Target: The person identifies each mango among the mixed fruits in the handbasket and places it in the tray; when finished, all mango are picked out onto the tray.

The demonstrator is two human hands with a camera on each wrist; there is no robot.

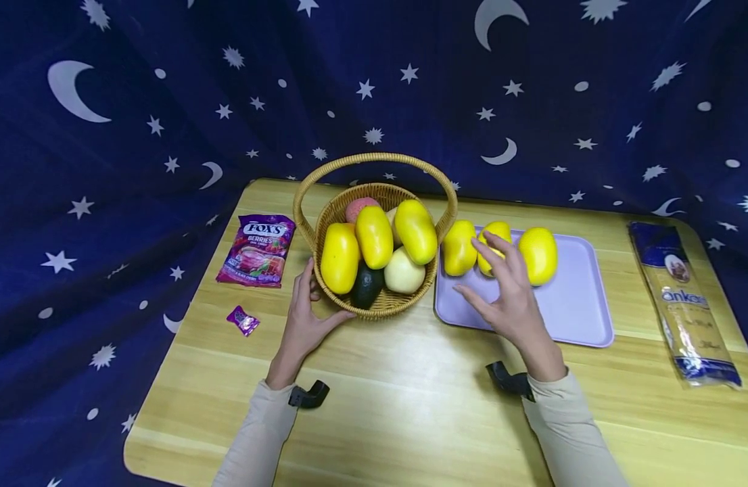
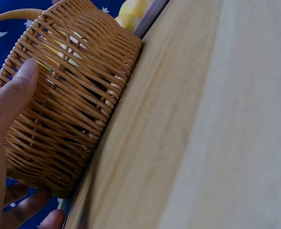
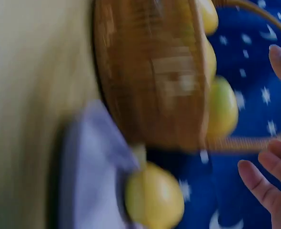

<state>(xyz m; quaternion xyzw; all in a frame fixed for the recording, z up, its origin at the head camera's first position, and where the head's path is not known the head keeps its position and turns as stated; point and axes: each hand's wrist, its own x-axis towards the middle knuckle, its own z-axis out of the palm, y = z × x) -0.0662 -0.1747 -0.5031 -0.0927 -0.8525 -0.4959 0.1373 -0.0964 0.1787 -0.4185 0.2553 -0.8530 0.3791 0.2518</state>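
While hand (image 1: 304, 330) holds basket (image 2: 71, 107), "FOX'S" (image 1: 264, 230) shows.

A FOX'S bag (image 1: 257, 251) and a purple-wrapped candy (image 1: 243, 320) lie left – a blue-ended pack (image 1: 684, 304) far right – before starry cloth (image 1: 325, 61).

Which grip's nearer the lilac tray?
Right. The right grip hovers over the lilac tray; the left grip holds the left side of the wicker basket, off the tray.

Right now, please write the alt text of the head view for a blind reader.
A person's left hand touches a wicker basket of fruit; the right hand hovers over a lilac tray with three yellow fruits. A purple candy bag lies at left.
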